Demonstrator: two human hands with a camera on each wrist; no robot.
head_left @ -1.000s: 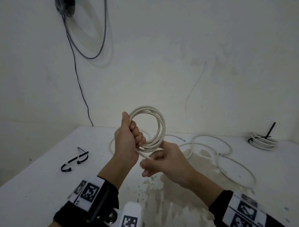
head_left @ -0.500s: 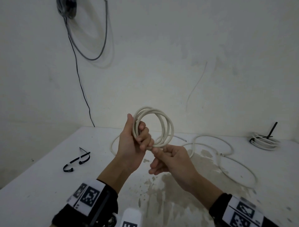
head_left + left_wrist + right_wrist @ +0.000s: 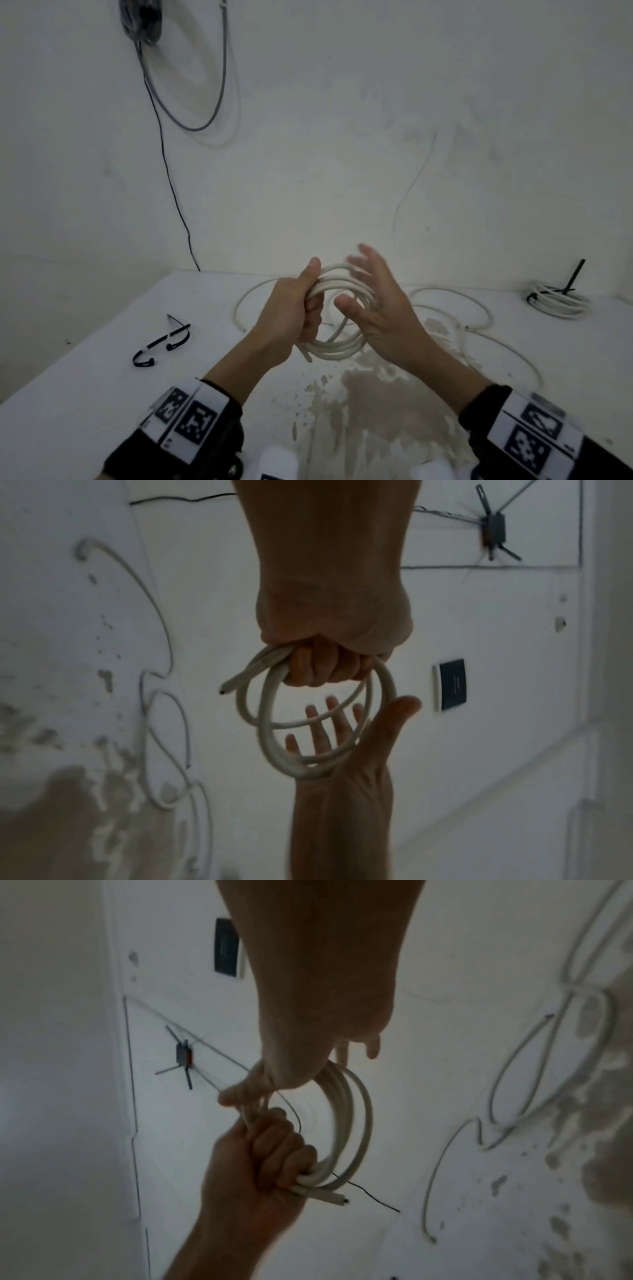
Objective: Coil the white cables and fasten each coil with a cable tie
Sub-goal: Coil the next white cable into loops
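Observation:
My left hand (image 3: 301,308) grips a coil of white cable (image 3: 342,349) held above the table; the coil (image 3: 274,739) hangs as several loops from the fist (image 3: 325,666), with one cut end (image 3: 232,687) sticking out. My right hand (image 3: 373,298) is spread, fingers straight, its palm against the coil's right side (image 3: 356,1118). Two black cable ties (image 3: 161,344) lie on the table at the left. A finished white coil (image 3: 558,301) with a black tie sits at the far right.
More loose white cable (image 3: 455,308) snakes over the white table (image 3: 85,394) behind and right of my hands. A worn, stained patch (image 3: 370,404) marks the table in front. Grey and black wires (image 3: 191,113) hang on the wall at upper left.
My right hand let go of the cable's end and opened, moving up against the coil's right side. The coil has tilted and dropped lower in my left fist.

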